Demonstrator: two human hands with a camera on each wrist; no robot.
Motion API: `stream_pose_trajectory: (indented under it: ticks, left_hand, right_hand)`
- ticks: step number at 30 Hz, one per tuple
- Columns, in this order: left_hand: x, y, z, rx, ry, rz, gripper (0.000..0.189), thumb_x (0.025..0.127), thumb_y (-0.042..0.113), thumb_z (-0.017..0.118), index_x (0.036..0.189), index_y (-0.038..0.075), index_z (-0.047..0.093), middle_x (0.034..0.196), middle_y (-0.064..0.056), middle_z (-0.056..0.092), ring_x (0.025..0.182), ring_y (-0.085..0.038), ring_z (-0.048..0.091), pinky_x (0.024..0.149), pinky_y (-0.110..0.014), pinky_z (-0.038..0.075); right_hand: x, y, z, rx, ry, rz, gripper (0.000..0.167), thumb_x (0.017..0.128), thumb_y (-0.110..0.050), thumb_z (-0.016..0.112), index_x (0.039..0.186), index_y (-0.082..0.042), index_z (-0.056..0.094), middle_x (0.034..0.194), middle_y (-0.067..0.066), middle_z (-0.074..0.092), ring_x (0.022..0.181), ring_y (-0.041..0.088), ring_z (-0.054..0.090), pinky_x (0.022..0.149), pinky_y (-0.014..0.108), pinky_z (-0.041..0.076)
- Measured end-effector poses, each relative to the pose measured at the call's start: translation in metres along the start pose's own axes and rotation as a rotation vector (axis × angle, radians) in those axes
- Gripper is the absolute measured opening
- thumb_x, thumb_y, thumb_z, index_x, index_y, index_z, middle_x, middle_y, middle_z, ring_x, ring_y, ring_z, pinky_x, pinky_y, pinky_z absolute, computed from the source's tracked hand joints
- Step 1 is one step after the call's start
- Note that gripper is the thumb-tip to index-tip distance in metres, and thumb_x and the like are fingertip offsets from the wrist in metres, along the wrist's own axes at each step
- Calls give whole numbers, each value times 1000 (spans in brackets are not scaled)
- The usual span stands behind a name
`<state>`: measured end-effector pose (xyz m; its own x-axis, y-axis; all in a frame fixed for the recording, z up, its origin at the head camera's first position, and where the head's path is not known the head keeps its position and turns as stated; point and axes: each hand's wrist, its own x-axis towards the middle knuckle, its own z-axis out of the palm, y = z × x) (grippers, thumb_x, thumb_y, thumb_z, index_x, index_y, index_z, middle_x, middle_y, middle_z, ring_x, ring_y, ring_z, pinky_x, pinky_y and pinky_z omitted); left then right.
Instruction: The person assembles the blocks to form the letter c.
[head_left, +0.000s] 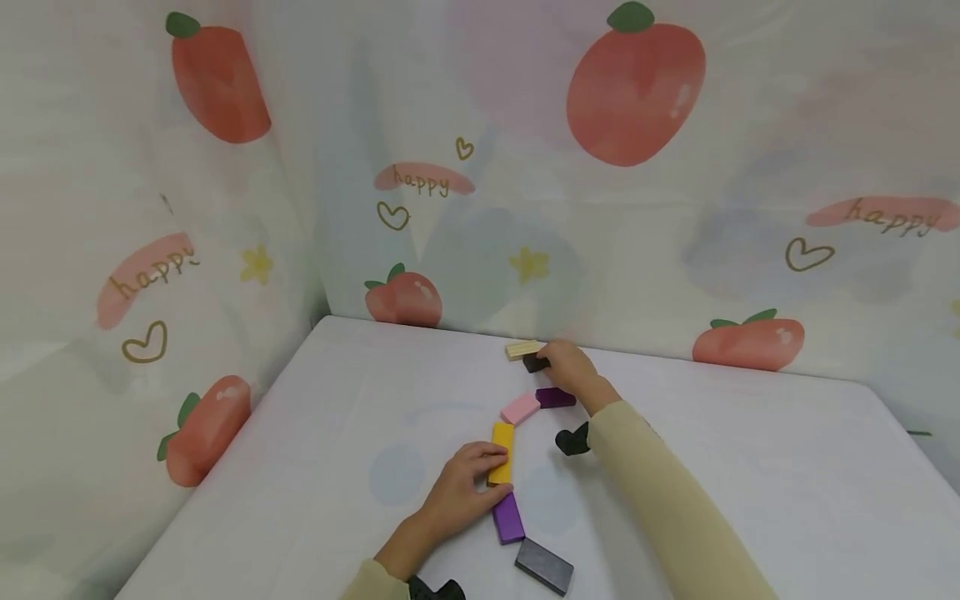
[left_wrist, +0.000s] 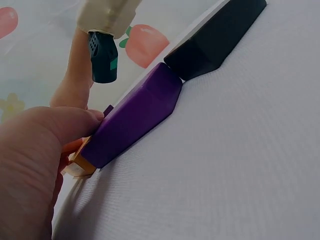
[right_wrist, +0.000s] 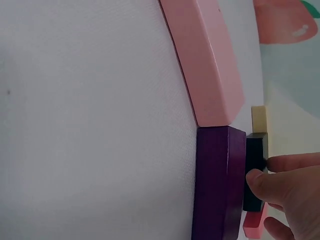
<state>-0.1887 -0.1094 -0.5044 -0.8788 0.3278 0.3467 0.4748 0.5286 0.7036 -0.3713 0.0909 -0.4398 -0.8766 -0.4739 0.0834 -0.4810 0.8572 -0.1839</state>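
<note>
In the head view a curved row of wooden blocks runs up the table: a grey block, a purple block, a yellow block, a pink block and a dark purple block. My left hand rests at the yellow block, its fingertips on it and the thumb by the joint with the purple block. Farther back, my right hand pinches a black block between thumb and fingers, behind the dark purple block.
Beside the black block lies a pale wood block at the table's back edge. A red block shows beneath the right hand in the right wrist view. Printed cloth walls stand at the back and left of the white table.
</note>
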Motion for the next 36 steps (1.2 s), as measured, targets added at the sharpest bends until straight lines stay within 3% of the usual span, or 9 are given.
stream_pose_trajectory:
  ticks: [11,16,25,36]
  left_hand:
    - [2,7,3,8,-10,18,38,81,26,72,113,6,66,117,7,56,113,-13,47,96,-31,40]
    - [2,10,2,17,-8,20,39,80,25,72,112,5,66,116,5,57,113,-14,48,96,-31,40]
    - [0,7,6,15,0,20,39,80,25,72,112,4,66,115,5,57,112,-15,49,96,-33,40]
    - [-1,6,4,34,36,44,38,79,23,73,110,3,67,115,3,58,112,-16,49,96,-34,40]
  right_hand:
    - [-8,3,-1,-25,14,63,26,84,-2,65,110,2,65,105,16,62,101,29,56,90,41,45]
    - [-15,6,-4,-54,9,52,24,84,-3,64,107,1,67,103,14,64,101,29,57,88,41,45]
    - [-33,16,-5,-50,-3,84,23,85,-5,63,107,2,67,105,15,64,101,30,57,89,43,45]
    - [-60,29,-8,-74,86,86,19,81,-2,67,100,2,70,92,15,65,91,31,60,82,42,48]
